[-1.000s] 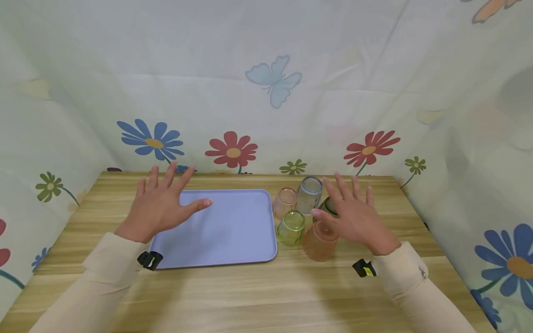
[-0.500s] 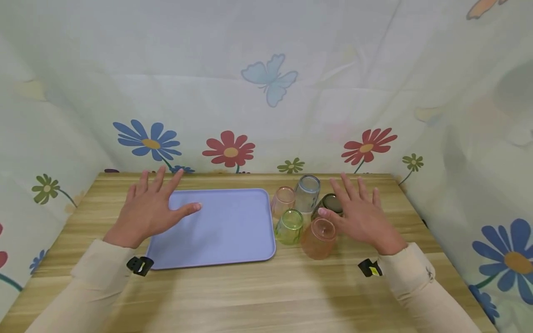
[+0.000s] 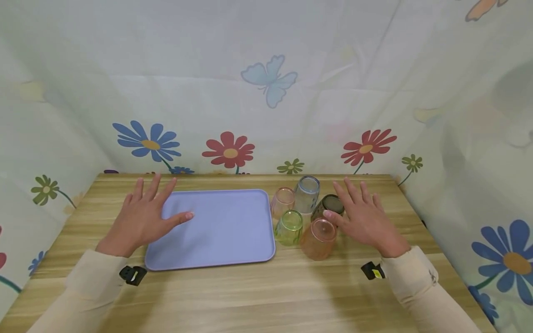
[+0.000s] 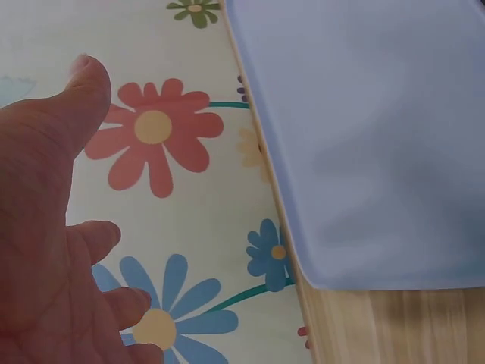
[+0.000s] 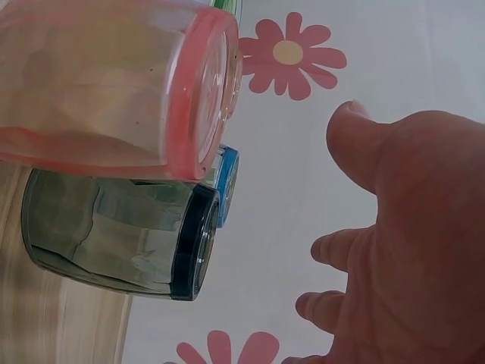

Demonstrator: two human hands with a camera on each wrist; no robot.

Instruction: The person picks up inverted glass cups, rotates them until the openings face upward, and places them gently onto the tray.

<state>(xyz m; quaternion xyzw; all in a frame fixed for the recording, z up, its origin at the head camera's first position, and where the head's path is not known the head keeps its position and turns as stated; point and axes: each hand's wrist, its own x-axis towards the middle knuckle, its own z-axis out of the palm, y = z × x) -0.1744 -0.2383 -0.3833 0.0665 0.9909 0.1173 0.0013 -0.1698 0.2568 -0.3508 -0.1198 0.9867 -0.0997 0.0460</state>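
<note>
My left hand [image 3: 143, 219] hovers over the left end of a lavender tray [image 3: 225, 226], its fingers spread and holding nothing. My right hand [image 3: 368, 224] hangs with spread fingers just right of a cluster of upside-down drinking glasses. In that cluster stand an orange glass [image 3: 318, 243], a dark grey glass [image 3: 322, 210], a green glass [image 3: 289, 229], a pale pink glass [image 3: 284, 201] and a blue-rimmed glass [image 3: 307, 196]. In the right wrist view, the dark grey glass [image 5: 121, 227] is apart from the fingers. The right thumb overlaps the dark glass's edge in the head view.
A wooden table [image 3: 233, 300] carries the tray and glasses, which stand close to the tray's right edge. Behind and on both sides hangs a white cloth [image 3: 187, 92] printed with flowers and a butterfly.
Both hands have drifted apart, the left one leftward and slightly nearer, the right one a little rightward. More of the dark grey glass shows now. Tray and glasses stay put.
</note>
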